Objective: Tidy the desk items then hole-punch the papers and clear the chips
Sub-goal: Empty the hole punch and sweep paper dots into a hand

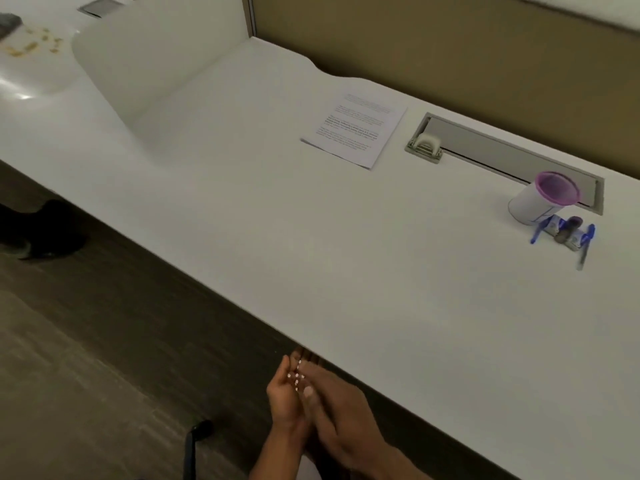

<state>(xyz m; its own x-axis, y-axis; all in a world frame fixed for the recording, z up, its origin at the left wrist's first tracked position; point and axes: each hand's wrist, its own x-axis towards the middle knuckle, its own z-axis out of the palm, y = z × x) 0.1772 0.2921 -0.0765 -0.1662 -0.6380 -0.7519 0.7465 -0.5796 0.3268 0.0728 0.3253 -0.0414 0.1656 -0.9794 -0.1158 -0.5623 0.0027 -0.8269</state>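
1. The two hands are together just off the near edge of the white tabletop (pixel 346 271), below its level and over the dark floor (pixel 86 375).
2. The left hand (pixel 285 398) is cupped palm-up, fingers loosely curved; small white paper chips (pixel 298 377) lie on its fingers and palm.
3. The right hand (pixel 341 410) lies alongside and partly over the left, fingers fairly straight and pointing toward the chips; motion blur hides whether it touches them.
4. The printed papers (pixel 356 128) lie flat on the far part of the tabletop, well apart from the hands.
5. The hole punch (pixel 425 145) sits just right of the papers, at the left end of a grey cable tray lid (pixel 502 150).
6. Further right stands a white cup with a purple rim (pixel 542 199), and just in front of it lie blue pens (pixel 585 244) with a small, blurred bundle.
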